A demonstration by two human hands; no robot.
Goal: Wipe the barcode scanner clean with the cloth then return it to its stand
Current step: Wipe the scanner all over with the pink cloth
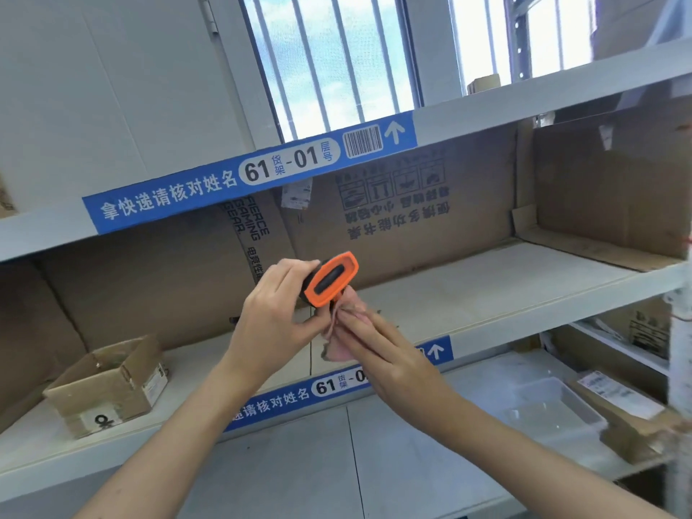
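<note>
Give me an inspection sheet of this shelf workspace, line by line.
Surface: grey metal shelf, backed with flattened cardboard.
Job's things: orange and black scanner held up in front of the shelf; pink cloth pressed against its underside. Stand: nothing seen.
Clutter: small open box on the shelf at left; clear plastic tray and a flat parcel on the lower shelf at right.
Grippers: left hand wraps the scanner; right hand holds the cloth with its fingers.
Cables: a thin dark line hangs below the scanner, too faint to identify.
Surroundings: blue shelf label marked 61-01; barred window.
</note>
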